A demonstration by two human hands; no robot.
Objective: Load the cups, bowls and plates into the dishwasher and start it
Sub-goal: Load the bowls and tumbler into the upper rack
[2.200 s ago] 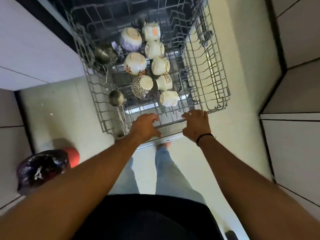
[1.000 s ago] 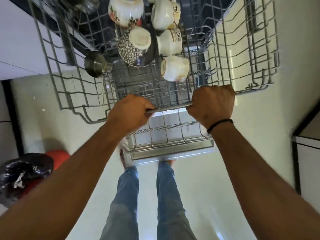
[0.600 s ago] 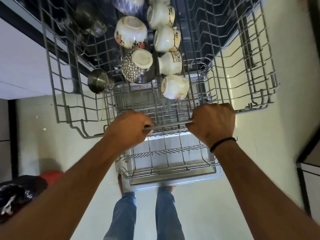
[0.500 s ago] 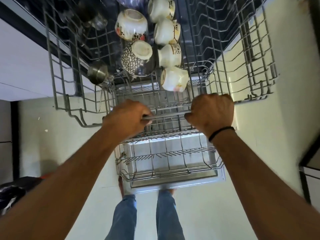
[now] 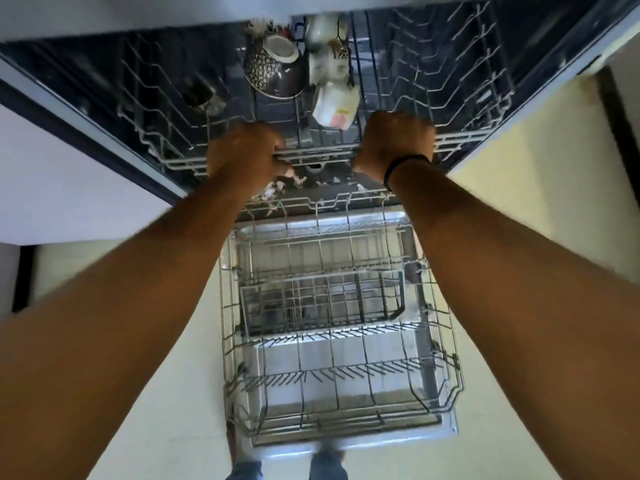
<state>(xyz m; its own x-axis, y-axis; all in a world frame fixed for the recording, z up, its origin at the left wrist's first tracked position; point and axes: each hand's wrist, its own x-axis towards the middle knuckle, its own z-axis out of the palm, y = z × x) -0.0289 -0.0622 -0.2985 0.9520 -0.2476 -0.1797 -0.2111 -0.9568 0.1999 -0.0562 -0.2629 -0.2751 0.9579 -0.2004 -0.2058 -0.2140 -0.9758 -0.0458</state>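
My left hand (image 5: 244,152) and my right hand (image 5: 396,142) both grip the front bar of the upper rack (image 5: 322,154), which sits mostly inside the dishwasher. A white cup (image 5: 334,103) lies just behind the bar. Behind it stand a dark patterned bowl (image 5: 273,65) and more white cups (image 5: 325,36). A steel utensil (image 5: 199,95) is dimly seen at the rack's left. The lower rack (image 5: 339,327) is pulled out over the open door (image 5: 349,441) and holds no dishes.
White cabinet fronts (image 5: 69,174) flank the dishwasher on the left. Pale floor (image 5: 540,202) lies on the right. My jeans-clad legs (image 5: 327,471) show below the door's edge. The countertop edge (image 5: 173,12) runs along the top.
Both hands have pushed the upper rack with its cups and bowls back into the dishwasher. The lower rack below is now fully exposed.
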